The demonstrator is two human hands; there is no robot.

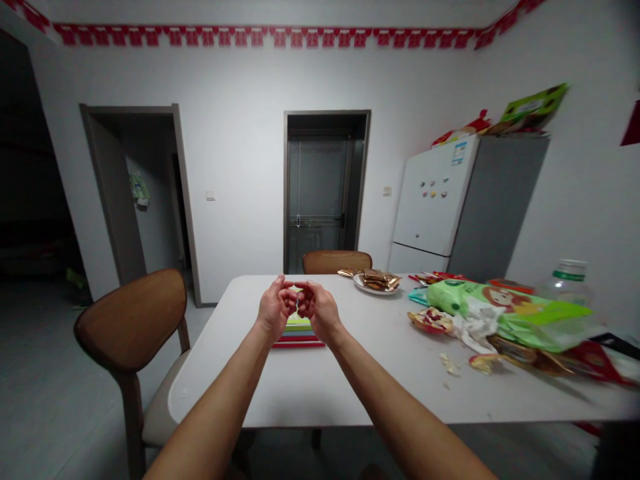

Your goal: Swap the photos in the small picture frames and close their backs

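My left hand (277,308) and my right hand (319,310) are raised in front of me, palms turned toward each other. Their fingers are loosely bent, and the index fingertips nearly meet; whether they touch I cannot tell. Nothing shows in either hand. Behind and below them a small stack of what look like books (299,327) lies on the white table (310,393). Its top is yellow-green, with blue and red layers beneath. My hands and wrists cover the sides of the stack.
A white plate (376,289) of brown-gold packets stands toward the back. On the right lie an opened pomegranate (431,320), crumpled tissue (477,329), a green tissue pack (515,310) and peel scraps (449,365). Wooden chairs stand left (135,320) and behind (337,261).
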